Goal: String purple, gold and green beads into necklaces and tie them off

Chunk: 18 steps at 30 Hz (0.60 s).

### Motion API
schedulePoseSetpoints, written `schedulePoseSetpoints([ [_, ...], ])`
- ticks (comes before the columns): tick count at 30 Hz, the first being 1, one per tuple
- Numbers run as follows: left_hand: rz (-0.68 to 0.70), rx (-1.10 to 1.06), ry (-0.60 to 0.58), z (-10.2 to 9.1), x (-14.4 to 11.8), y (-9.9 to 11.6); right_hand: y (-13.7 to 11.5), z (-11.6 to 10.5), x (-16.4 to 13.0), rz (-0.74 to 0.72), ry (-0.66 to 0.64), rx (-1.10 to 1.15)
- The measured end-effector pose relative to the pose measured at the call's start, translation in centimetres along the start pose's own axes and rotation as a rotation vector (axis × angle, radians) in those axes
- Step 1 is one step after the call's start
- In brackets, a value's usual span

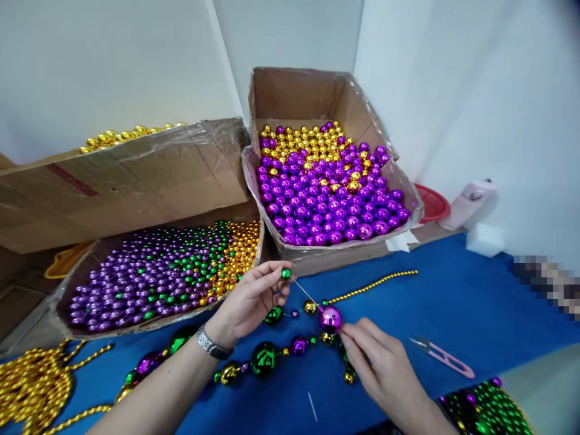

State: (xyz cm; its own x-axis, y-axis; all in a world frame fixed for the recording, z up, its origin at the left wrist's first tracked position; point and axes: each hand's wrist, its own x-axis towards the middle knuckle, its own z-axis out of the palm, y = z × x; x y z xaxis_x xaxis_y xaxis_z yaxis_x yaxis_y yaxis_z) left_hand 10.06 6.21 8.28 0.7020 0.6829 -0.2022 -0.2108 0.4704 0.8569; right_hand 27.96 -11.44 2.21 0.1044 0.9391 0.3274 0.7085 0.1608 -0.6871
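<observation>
Between thumb and forefinger, my left hand (254,293) pinches a small green bead (286,274). From it a thin pale string (304,291) runs taut down to a large purple bead (330,319). My right hand (383,356) is closed at the lower right side of that purple bead, its fingertips gripping it. Around and below the hands lies a bead garland (264,359) of green, gold and purple balls in mixed sizes. A strand of tiny gold beads (371,286) stretches off to the upper right of the purple bead.
A cardboard box (299,260) of purple and gold beads stands behind; a lower box (63,317) of small beads is at left. Pink thread snips (446,357) lie on the blue cloth (457,290). Gold bead strands (34,386) heap at lower left.
</observation>
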Motion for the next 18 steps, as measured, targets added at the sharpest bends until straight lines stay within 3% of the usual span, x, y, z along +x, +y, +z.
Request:
schedulePoseSetpoints([
  [13, 0.066, 0.212, 0.061, 0.3, -0.5, 0.3, 0.2, 0.0, -0.4, -0.002, -0.008, -0.049],
  [18, 0.203, 0.425, 0.044, 2.0, -0.1, 1.3, 0.2, -1.5, 0.0, -0.023, 0.054, -0.124],
])
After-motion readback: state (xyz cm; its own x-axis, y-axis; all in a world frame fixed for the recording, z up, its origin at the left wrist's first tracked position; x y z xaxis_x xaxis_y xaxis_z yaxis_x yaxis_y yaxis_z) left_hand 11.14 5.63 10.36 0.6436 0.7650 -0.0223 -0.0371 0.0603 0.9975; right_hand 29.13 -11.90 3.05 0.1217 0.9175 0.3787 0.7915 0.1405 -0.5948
